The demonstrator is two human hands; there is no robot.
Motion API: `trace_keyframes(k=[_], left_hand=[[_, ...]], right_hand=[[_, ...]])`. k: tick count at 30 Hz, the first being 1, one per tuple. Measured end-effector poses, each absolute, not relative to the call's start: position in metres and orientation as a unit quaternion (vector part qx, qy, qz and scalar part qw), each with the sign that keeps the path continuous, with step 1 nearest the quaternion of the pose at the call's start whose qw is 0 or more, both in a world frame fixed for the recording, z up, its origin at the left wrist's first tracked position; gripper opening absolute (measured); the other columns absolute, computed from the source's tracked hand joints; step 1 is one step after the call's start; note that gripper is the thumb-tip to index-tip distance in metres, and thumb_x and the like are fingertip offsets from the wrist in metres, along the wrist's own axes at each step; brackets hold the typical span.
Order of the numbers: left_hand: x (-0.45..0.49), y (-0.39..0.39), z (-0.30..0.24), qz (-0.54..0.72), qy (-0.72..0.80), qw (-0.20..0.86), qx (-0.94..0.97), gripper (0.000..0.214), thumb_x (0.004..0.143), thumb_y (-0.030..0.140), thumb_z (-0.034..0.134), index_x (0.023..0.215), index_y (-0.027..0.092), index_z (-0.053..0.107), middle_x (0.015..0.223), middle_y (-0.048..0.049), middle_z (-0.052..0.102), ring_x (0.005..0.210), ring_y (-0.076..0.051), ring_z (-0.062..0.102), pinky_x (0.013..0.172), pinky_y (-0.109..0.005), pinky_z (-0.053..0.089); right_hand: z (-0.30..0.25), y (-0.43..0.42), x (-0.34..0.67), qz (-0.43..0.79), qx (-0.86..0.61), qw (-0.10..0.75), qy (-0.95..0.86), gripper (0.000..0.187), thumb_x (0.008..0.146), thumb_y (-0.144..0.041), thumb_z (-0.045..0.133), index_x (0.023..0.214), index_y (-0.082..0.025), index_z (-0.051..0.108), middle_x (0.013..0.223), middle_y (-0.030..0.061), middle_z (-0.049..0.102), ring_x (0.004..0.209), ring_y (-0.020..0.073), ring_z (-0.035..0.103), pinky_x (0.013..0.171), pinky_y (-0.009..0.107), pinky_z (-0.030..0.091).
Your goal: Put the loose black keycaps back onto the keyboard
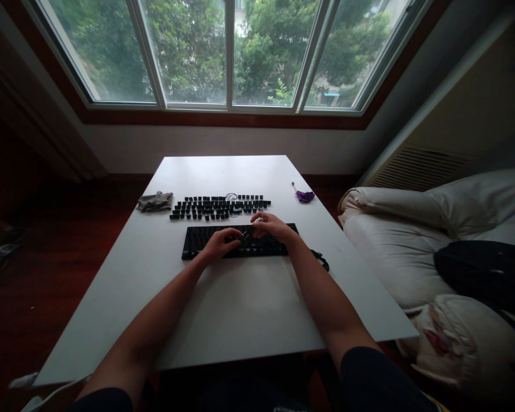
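Observation:
A black keyboard (pixel 193 243) lies crosswise on the white table, with both hands over its middle. My left hand (pixel 220 243) is closed, thumb and fingers drawn together above the keys. My right hand (pixel 273 225) is closed too, its fingers bent in a pinch just to the right. Between the fingertips is a small dark item with a thin, light glint (pixel 245 234); its kind is too small to tell. Behind the keyboard, several loose black keycaps (pixel 203 207) stand in rows.
A grey crumpled cloth (pixel 155 201) lies at the table's left edge. On the right is a purple-headed brush or duster (pixel 304 196). A thin pale loop (pixel 231 196) lies among the keycaps. A black cable (pixel 323 261) sits right of the keyboard; a sofa (pixel 390 246) stands beside the table (pixel 240 320).

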State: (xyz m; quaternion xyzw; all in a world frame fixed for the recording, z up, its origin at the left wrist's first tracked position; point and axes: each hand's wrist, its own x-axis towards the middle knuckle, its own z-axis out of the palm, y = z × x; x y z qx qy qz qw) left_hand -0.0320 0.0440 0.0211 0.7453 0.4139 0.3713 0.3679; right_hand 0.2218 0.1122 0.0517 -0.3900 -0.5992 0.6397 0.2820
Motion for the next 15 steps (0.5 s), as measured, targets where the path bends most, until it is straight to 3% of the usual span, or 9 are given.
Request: trace_keyframes(k=[15], left_hand=[[-0.032,0.046,0.016,0.4,0.415,0.354,0.736,0.038,0.089,0.029,0.066,0.126,0.022,0.065,0.1,-0.004,0.073,0.089,-0.018,0.067,0.084,-0.03,0.053]], right_hand=[[0.035,0.117,0.211,0.663,-0.407,0.337,-0.53,0.033,0.08,-0.036,0.079,0.1,-0.018,0.06,0.073,0.0029,0.074,0.059,0.0128,0.07,0.051,0.018,0.053]])
